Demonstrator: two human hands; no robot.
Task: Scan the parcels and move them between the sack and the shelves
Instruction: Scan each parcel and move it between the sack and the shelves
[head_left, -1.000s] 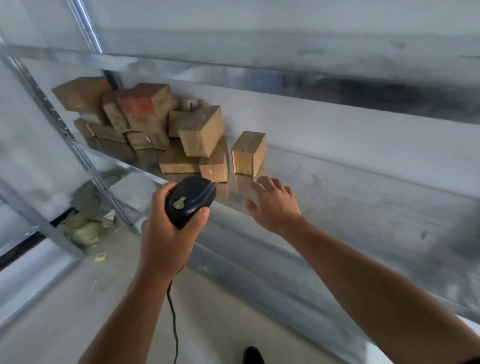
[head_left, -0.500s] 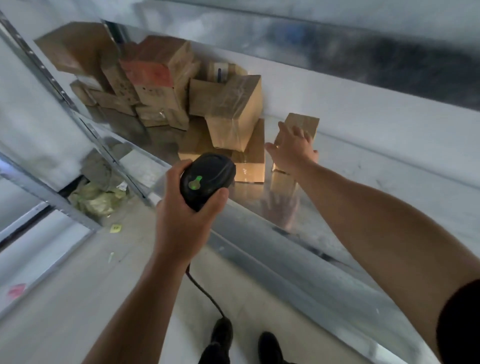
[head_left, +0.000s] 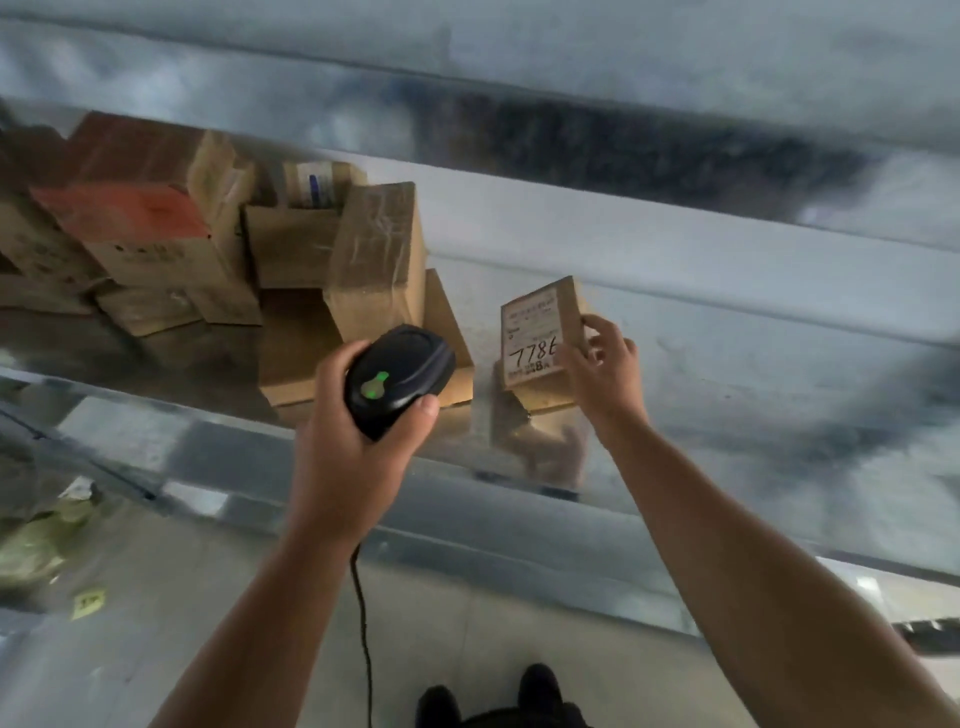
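My left hand (head_left: 358, 447) grips a black corded barcode scanner (head_left: 397, 379) with a green button, held in front of the shelf. My right hand (head_left: 605, 369) holds a small cardboard parcel (head_left: 537, 332) by its right edge, tilted so its white label with handwritten digits faces me. The parcel's lower end is at the metal shelf (head_left: 727, 374). To the left, a pile of several cardboard parcels (head_left: 374, 260) is stacked on the same shelf, one with a red face (head_left: 130, 213).
A lower shelf level at the left holds a greenish crumpled sack (head_left: 31, 540). A yellow scrap (head_left: 88, 605) lies on the grey floor. My black shoes (head_left: 498, 696) show at the bottom, with the scanner's cable (head_left: 363, 623) hanging down.
My right hand reached the lone parcel, took hold of it and tipped it up, label toward me. The scanner moved up and closer to it.
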